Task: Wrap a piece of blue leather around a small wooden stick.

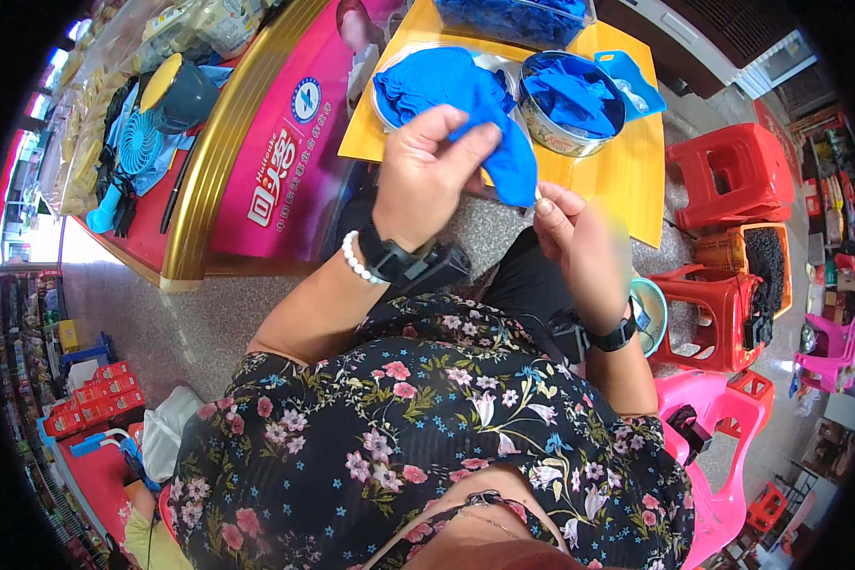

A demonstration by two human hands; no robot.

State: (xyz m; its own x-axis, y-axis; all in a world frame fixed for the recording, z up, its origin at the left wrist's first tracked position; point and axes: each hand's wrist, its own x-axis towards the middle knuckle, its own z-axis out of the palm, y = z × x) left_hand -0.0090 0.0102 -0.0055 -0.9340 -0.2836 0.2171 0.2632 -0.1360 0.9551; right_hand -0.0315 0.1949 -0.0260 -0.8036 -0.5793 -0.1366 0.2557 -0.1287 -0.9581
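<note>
My left hand (429,176) pinches a piece of blue cloth (511,171) between thumb and fingers, and the cloth hangs down to the right in a narrow, folded tip. At that lower tip, the thumb and forefinger of my right hand (575,242) are pressed together. A tiny pale bit shows between them and the cloth, too small to name. Behind my left hand a heap of blue cloth (432,81) fills a pale bowl. To its right a round tin (565,142) holds more blue cloth pieces (570,100).
Everything sits on a yellow table (627,180), with a blue plastic basket (627,76) and a clear bin (513,33) at the back. Left stands a pink counter (256,161) with gold trim. Red stools (727,171) and a pink chair (736,427) are on the right.
</note>
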